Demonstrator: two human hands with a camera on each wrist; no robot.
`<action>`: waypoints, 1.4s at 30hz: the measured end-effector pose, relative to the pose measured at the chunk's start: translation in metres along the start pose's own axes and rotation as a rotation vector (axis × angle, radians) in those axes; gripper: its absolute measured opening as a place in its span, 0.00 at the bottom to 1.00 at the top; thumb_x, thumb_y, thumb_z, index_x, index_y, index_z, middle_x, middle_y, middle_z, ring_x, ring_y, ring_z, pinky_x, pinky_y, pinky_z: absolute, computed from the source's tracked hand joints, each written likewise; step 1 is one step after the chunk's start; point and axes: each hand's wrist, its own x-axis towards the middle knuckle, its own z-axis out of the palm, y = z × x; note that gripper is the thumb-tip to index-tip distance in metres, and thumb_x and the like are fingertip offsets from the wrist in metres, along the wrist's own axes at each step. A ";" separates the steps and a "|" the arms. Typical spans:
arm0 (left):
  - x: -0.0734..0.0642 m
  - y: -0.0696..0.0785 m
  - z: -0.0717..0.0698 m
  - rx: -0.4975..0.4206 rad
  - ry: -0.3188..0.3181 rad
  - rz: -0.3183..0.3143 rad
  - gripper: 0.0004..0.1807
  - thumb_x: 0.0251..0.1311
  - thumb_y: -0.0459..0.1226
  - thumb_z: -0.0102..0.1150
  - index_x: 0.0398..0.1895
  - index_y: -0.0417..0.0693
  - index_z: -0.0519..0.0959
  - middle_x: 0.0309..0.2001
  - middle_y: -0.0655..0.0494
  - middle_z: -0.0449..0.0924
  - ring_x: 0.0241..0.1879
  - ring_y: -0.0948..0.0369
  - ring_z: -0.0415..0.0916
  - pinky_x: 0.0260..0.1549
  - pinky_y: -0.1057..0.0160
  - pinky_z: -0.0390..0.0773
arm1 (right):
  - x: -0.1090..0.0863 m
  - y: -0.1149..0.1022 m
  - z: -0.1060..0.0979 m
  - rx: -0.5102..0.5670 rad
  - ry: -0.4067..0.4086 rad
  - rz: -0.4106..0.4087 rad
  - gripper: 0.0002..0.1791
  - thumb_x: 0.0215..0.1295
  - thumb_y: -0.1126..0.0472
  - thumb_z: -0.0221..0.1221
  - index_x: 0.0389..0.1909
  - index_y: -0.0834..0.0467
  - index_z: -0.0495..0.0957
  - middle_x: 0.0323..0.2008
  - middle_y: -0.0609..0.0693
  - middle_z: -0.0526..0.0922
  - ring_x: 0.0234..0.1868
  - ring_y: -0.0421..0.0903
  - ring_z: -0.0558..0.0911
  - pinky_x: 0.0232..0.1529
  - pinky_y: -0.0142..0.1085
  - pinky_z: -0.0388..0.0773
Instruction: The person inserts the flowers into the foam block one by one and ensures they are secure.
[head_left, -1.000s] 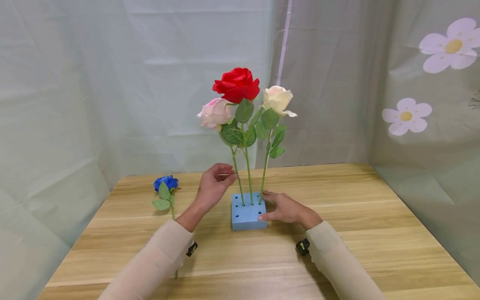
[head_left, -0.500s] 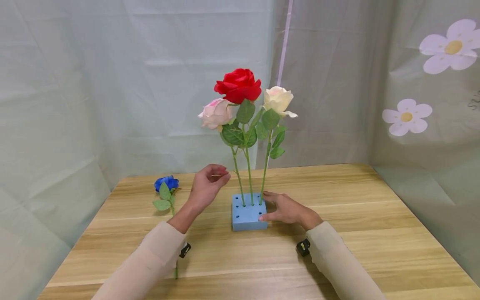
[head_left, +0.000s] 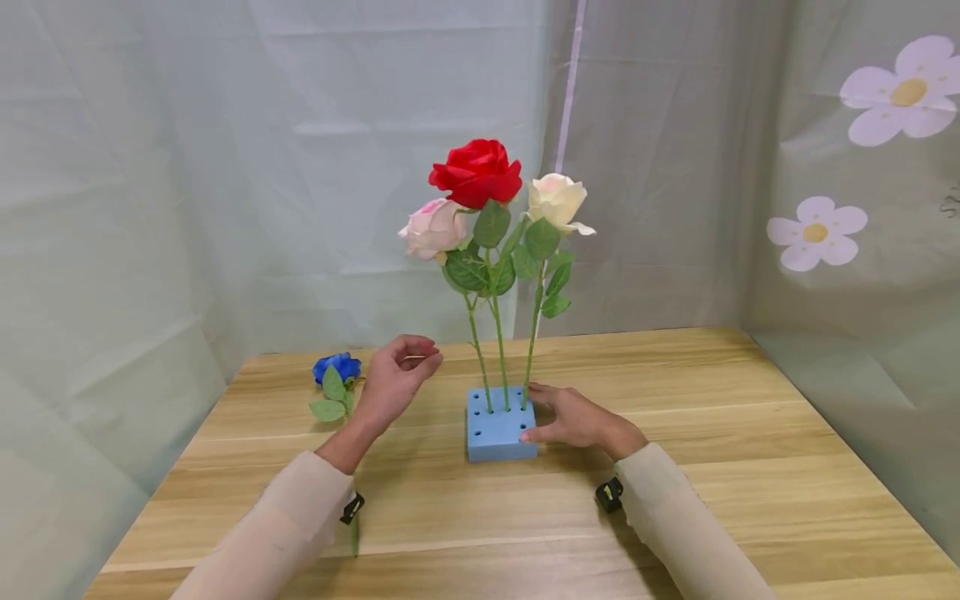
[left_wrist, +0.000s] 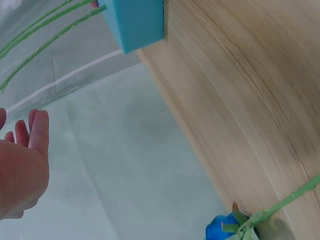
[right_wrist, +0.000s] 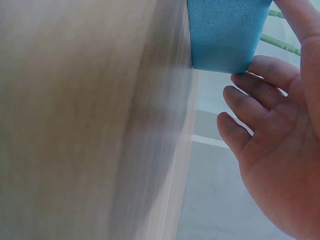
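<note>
A light-blue foam block (head_left: pixel 501 433) with holes in its top stands on the table, and three artificial roses rise from it: a red rose (head_left: pixel 477 173), a pale pink rose (head_left: pixel 435 229) and a cream rose (head_left: pixel 557 200). My right hand (head_left: pixel 581 419) holds the block's right side between thumb and forefinger; its other fingers (right_wrist: pixel 245 107) curve loosely. Left of the stems, my left hand (head_left: pixel 393 379) hangs in the air with bent fingers and nothing in them. A blue rose (head_left: pixel 337 367) lies on the table left of that hand, its stem partly hidden by the left arm.
The wooden table (head_left: pixel 735 467) ends at a back edge near grey-green fabric sheets (head_left: pixel 375 150). Printed white flowers (head_left: pixel 816 233) decorate the sheet on the right. A small black device (head_left: pixel 609 495) sits at the right wrist.
My left hand has drawn away from the pink rose's stem, moving left and slightly down towards the blue rose. The right hand stays on the block.
</note>
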 end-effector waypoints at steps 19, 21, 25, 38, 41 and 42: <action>-0.011 -0.026 -0.015 -0.016 0.022 -0.029 0.15 0.66 0.33 0.64 0.50 0.31 0.77 0.51 0.39 0.79 0.51 0.49 0.81 0.43 0.71 0.82 | 0.000 -0.001 -0.002 0.012 -0.006 0.000 0.49 0.60 0.42 0.69 0.73 0.66 0.62 0.75 0.61 0.56 0.75 0.61 0.56 0.73 0.55 0.58; -0.013 -0.030 -0.015 -0.002 0.030 -0.032 0.15 0.66 0.33 0.64 0.50 0.31 0.77 0.51 0.39 0.79 0.51 0.49 0.81 0.43 0.72 0.82 | 0.000 -0.001 -0.002 0.013 -0.006 -0.002 0.48 0.60 0.42 0.69 0.73 0.66 0.62 0.75 0.61 0.56 0.75 0.61 0.56 0.73 0.55 0.58; -0.016 -0.036 -0.018 0.015 0.053 -0.035 0.15 0.66 0.32 0.64 0.50 0.30 0.77 0.51 0.39 0.79 0.51 0.47 0.80 0.42 0.74 0.81 | 0.000 -0.001 -0.001 0.015 -0.006 -0.004 0.48 0.60 0.42 0.69 0.73 0.66 0.62 0.75 0.62 0.56 0.75 0.61 0.56 0.73 0.55 0.58; -0.023 -0.059 -0.034 -0.071 0.094 -0.136 0.17 0.65 0.29 0.62 0.53 0.27 0.74 0.50 0.37 0.77 0.37 0.71 0.80 0.41 0.71 0.83 | -0.001 0.000 0.000 0.024 -0.005 -0.011 0.49 0.60 0.42 0.68 0.73 0.65 0.61 0.75 0.61 0.55 0.75 0.61 0.55 0.72 0.55 0.58; -0.026 -0.064 -0.037 -0.071 0.094 -0.139 0.16 0.66 0.29 0.62 0.52 0.27 0.74 0.50 0.37 0.77 0.38 0.71 0.81 0.41 0.71 0.83 | 0.000 0.000 0.000 0.030 -0.004 -0.016 0.49 0.60 0.42 0.68 0.73 0.65 0.61 0.75 0.61 0.55 0.75 0.61 0.55 0.72 0.55 0.58; -0.027 -0.066 -0.037 -0.071 0.094 -0.140 0.16 0.66 0.29 0.62 0.52 0.27 0.74 0.49 0.37 0.77 0.38 0.70 0.81 0.41 0.71 0.83 | 0.000 0.000 0.000 0.031 -0.004 -0.018 0.49 0.60 0.42 0.68 0.73 0.65 0.61 0.75 0.61 0.55 0.75 0.61 0.55 0.72 0.55 0.58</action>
